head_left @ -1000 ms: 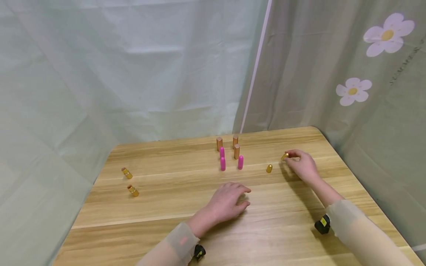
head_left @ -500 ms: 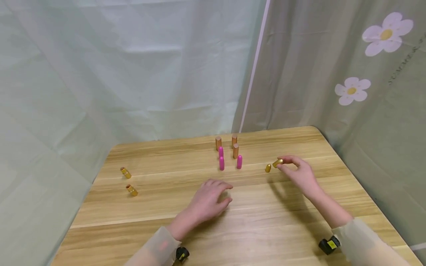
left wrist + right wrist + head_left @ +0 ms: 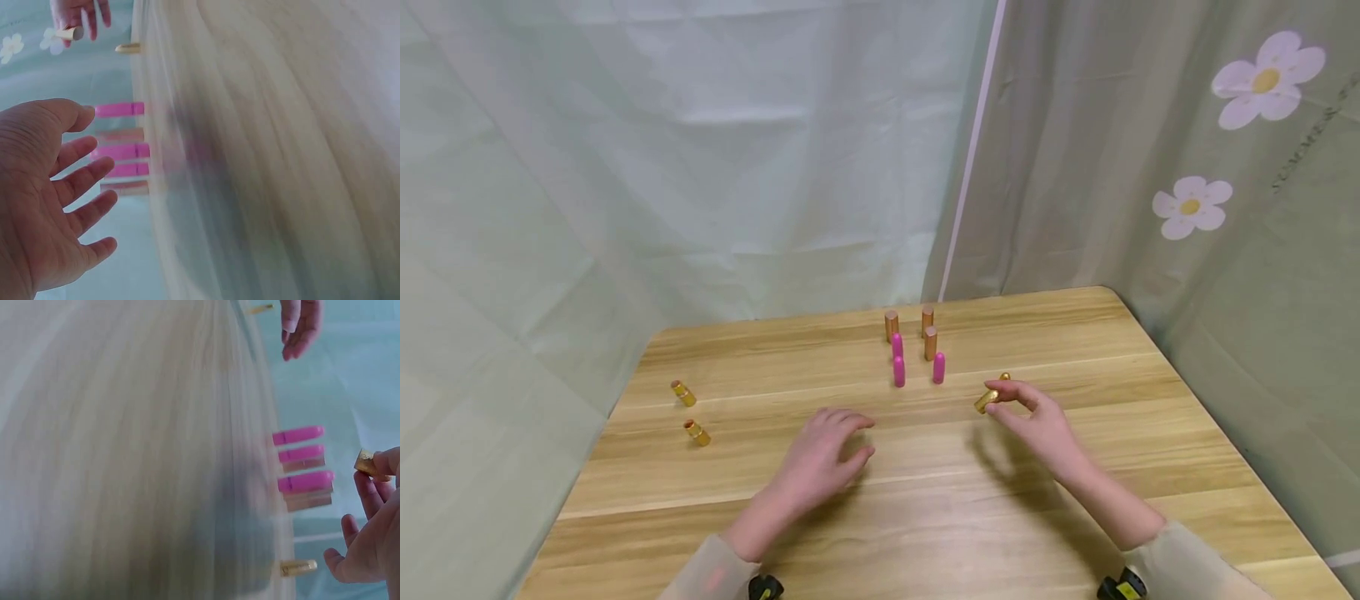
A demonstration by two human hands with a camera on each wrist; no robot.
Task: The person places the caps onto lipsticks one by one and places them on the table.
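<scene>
My right hand (image 3: 1037,425) pinches a gold, round-ended lipstick tube (image 3: 985,402) between thumb and fingertips, tilted and raised off the wooden table. Just behind those fingers stands a second gold lipstick tube (image 3: 1004,377), partly hidden in the head view; the right wrist view shows this standing tube (image 3: 299,567) whole. My left hand (image 3: 812,462) hovers over the table with relaxed, parted fingers and holds nothing. Beyond it stand pink bullet-shaped tubes (image 3: 898,372) and copper-coloured tubes (image 3: 930,343), three of each. On the left are two gold tubes with reddish-brown tops (image 3: 683,393), apart from both hands.
The wooden table (image 3: 737,367) has a rounded far-right corner. Pale curtains (image 3: 737,167) hang behind and beside it, with printed white flowers (image 3: 1192,207) on the right. Each wrist wears a small black camera (image 3: 766,587).
My right hand has brought the gold lipstick tube left and nearer, past the standing gold one, turning it over on the way. My left hand has drawn back to the left.
</scene>
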